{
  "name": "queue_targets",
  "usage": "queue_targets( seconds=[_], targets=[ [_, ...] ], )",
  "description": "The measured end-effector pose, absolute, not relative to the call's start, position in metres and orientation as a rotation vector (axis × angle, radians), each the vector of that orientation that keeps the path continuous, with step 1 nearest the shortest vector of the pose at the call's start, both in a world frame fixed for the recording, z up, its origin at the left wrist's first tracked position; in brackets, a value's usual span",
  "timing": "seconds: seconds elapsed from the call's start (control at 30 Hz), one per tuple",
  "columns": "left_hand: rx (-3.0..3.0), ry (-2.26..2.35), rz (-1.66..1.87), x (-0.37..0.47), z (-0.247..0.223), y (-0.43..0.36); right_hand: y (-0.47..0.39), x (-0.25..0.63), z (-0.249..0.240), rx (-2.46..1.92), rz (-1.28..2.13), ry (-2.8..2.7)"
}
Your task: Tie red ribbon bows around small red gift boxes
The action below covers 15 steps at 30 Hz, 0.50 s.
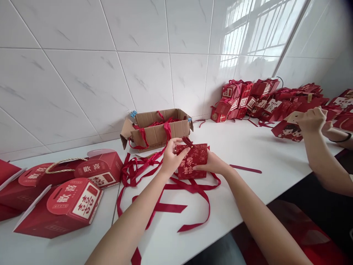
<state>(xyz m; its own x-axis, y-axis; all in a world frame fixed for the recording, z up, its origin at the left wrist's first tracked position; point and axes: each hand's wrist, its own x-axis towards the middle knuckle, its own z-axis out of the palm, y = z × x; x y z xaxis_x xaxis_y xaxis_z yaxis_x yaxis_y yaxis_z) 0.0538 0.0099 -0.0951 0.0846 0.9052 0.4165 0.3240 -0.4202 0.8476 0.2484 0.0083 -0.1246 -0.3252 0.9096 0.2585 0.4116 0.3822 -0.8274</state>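
Observation:
Between my two hands a small red gift box (193, 162) with pale lettering stands up over the white table. My left hand (173, 154) is closed on its upper left side, thumb near a small gold-coloured stud and a dark red strap at the top. My right hand (213, 163) grips the box's right side, thumb across the front and the other fingers hidden behind. Loose red ribbons (168, 208) lie tangled under and around the box. A flat dark red strip (245, 168) rests on the table to its right.
An open cardboard box (154, 136) holding red ribbon stands against the tiled wall. Larger red gift boxes (63, 206) sit at the left. Many small red boxes (234, 99) are piled at the back right. A co-worker's hands (313, 119) hold another box (288, 131) at the right.

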Motion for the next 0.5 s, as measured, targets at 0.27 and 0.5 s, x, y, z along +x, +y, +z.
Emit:
queue_targets(
  seconds=[0.27,0.5],
  targets=[
    [2.134,1.417,0.900,0.057,-0.161,0.025,0.035,0.280,-0.144,-1.518,0.656,-1.573],
    [2.372,1.402,0.669,0.059,-0.167,0.027,0.059,0.299,-0.172,-1.684,0.380,-1.038]
  ],
)
